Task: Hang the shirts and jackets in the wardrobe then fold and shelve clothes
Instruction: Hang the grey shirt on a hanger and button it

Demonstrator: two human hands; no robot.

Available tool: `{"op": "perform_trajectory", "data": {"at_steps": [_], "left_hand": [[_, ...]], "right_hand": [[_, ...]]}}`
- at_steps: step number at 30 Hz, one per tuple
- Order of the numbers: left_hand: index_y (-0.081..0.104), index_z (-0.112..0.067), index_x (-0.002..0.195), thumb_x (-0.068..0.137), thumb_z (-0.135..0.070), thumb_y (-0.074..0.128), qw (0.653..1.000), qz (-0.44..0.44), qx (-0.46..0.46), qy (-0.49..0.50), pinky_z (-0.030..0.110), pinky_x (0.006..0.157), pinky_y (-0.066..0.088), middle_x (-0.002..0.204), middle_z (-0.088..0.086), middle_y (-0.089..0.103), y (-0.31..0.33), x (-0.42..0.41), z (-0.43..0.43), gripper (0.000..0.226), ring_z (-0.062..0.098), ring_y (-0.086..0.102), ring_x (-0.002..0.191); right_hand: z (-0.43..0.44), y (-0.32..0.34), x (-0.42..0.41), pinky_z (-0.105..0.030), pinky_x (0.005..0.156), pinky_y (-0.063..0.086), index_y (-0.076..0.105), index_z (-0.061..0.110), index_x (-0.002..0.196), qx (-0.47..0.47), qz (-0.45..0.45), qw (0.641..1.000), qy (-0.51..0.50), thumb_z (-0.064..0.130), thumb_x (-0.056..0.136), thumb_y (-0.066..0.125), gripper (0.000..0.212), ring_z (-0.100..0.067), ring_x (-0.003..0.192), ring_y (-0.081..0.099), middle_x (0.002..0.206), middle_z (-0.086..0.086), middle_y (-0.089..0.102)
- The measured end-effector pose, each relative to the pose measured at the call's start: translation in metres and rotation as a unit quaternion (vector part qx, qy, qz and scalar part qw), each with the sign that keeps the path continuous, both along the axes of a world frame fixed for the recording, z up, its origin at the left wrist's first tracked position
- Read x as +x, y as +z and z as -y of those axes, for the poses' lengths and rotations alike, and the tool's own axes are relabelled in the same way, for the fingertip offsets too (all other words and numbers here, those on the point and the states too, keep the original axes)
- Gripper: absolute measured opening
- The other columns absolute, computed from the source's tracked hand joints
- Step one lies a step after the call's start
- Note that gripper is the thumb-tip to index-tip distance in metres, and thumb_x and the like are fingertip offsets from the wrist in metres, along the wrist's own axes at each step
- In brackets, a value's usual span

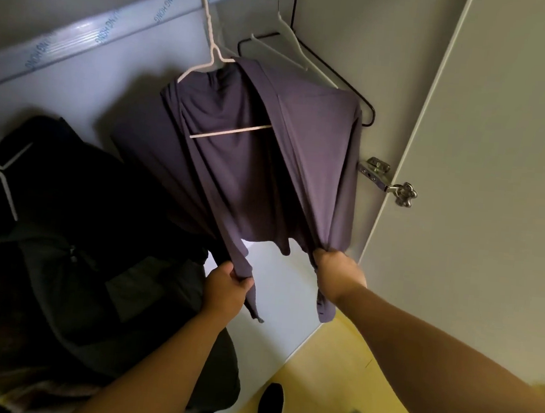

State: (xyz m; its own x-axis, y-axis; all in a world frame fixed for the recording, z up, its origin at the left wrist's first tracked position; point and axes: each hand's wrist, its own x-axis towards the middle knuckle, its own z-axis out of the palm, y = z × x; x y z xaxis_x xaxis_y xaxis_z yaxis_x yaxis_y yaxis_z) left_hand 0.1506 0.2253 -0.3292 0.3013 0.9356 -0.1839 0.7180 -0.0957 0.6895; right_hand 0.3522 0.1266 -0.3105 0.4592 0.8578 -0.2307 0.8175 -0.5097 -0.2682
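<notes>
A single head-worn wide-angle camera looks forward and down, at arm's length, into an open wardrobe, rail upper left.

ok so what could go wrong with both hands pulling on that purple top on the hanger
1. The left hand and right hand each grip a lower front edge of the grey-purple knit cardigan, and the fabric looks taut. A hard tug might stretch it or lift the thin white hanger off the pale wardrobe rail.
2. One hanger arm shows bare with fabric bunched beside it, so the cardigan may slide off that side.
</notes>
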Motion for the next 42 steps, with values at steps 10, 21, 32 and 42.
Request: {"op": "perform_trajectory", "data": {"at_steps": [10,21,32,42], "left_hand": [[0.064,-0.009,0.098,0.094,-0.025,0.068,0.994,0.081,-0.059,0.051,0.006,0.057,0.049,0.086,-0.006,0.071,-0.004,0.0,0.046,0.016,-0.003,0.067,0.069],[0.066,-0.028,0.094,0.087,-0.016,0.076,0.989,0.126,-0.032,0.075,0.008,0.065,0.042,0.086,-0.021,0.069,0.035,0.009,0.084,0.017,-0.005,0.065,0.081],[0.071,-0.02,0.083,0.088,-0.012,0.072,0.989,0.083,0.055,-0.109,0.021,0.069,0.052,0.074,-0.011,0.07,0.07,0.034,0.061,0.009,0.005,0.066,0.076],[0.071,-0.043,0.082,0.087,-0.01,0.071,0.97,0.069,0.017,-0.234,0.044,0.069,0.063,0.077,-0.015,0.073,0.077,0.036,0.017,0.033,0.01,0.071,0.075]], "right_hand": [[0.061,-0.013,-0.022,-0.031,0.06,0.047,0.068,0.009,0.098,0.175,-0.034,0.984,0.018,0.003,0.086,0.069,0.013,-0.031,0.074,0.056,0.113,-0.009,0.052],[0.077,0.008,-0.035,0.003,0.067,0.036,0.073,0.013,0.094,0.273,-0.212,0.934,-0.091,0.005,0.093,0.062,0.013,-0.008,0.073,0.053,0.094,-0.002,0.066],[0.051,0.036,-0.055,-0.015,0.056,0.054,0.073,0.026,0.078,0.235,-0.479,0.804,-0.263,0.007,0.089,0.067,0.023,-0.01,0.064,0.07,0.071,0.008,0.073],[0.026,0.038,-0.076,-0.02,0.057,0.055,0.076,0.015,0.078,0.331,-0.59,0.622,-0.395,0.002,0.088,0.071,0.017,-0.016,0.061,0.071,0.07,-0.007,0.074]]}}
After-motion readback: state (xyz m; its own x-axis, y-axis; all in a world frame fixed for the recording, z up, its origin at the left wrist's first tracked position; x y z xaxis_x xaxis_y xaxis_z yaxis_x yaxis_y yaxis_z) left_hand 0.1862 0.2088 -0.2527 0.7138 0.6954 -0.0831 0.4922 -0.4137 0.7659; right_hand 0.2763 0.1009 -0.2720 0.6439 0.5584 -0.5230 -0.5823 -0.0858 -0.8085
